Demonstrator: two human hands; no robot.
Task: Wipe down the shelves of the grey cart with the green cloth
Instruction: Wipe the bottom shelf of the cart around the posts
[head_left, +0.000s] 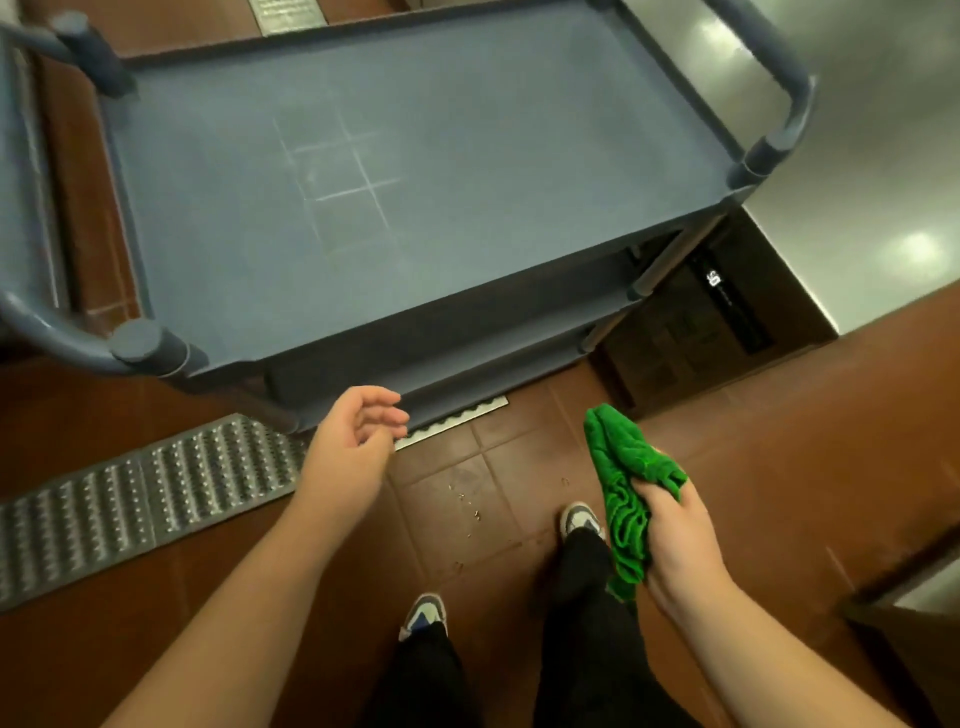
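Note:
The grey cart (395, 208) stands in front of me, its top shelf bare with faint white scratch lines in the middle. Edges of two lower shelves (467, 332) show beneath its near side. My right hand (675, 540) grips the crumpled green cloth (623, 483) below and to the right of the cart, above the floor. My left hand (358, 436) hovers with loosely curled fingers just in front of the cart's near lower edge, holding nothing.
A metal floor grate (140, 499) runs along the left under the cart. A steel counter (883, 182) with a dark appliance (727, 312) beneath stands on the right. Brown tile floor (519, 483) with small crumbs lies by my feet.

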